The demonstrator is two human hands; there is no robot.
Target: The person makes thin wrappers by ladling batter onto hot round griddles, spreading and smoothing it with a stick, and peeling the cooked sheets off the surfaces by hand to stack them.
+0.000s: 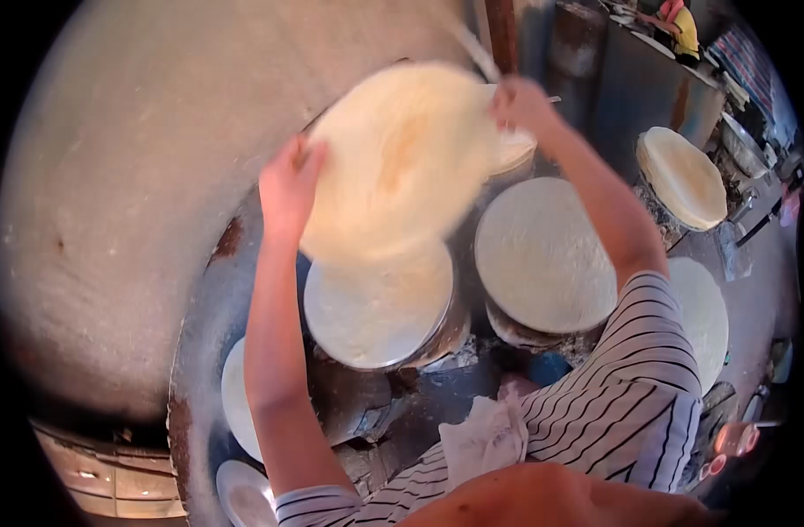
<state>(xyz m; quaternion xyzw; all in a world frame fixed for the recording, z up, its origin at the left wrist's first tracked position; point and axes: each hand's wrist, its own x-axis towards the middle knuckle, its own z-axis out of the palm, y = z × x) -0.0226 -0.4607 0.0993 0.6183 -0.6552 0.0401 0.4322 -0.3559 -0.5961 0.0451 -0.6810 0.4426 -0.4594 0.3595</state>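
A large round flatbread (402, 158), pale with a browned patch, hangs tilted and slightly blurred between my hands. My left hand (292, 184) is closed on its left edge, thumb up. At the upper right edge my right hand (522, 107) pinches it with curled fingers. A blurred pale stick (474, 51) shows just above that hand; whether the hand touches it, I cannot tell. Below the flatbread is a round, pale-topped griddle (376, 307), partly covered by it. Another pale round (543, 255) lies on a griddle beneath my right forearm. Behind my right hand, stacked flatbreads (513, 154) are partly hidden.
A pile of flatbreads (683, 180) stands at the right, near a metal bowl (743, 145). More pale rounds lie beside my right sleeve (702, 321) and left forearm (239, 400). A wall (138, 193) fills the left. Another person (680, 31) is at the far upper right.
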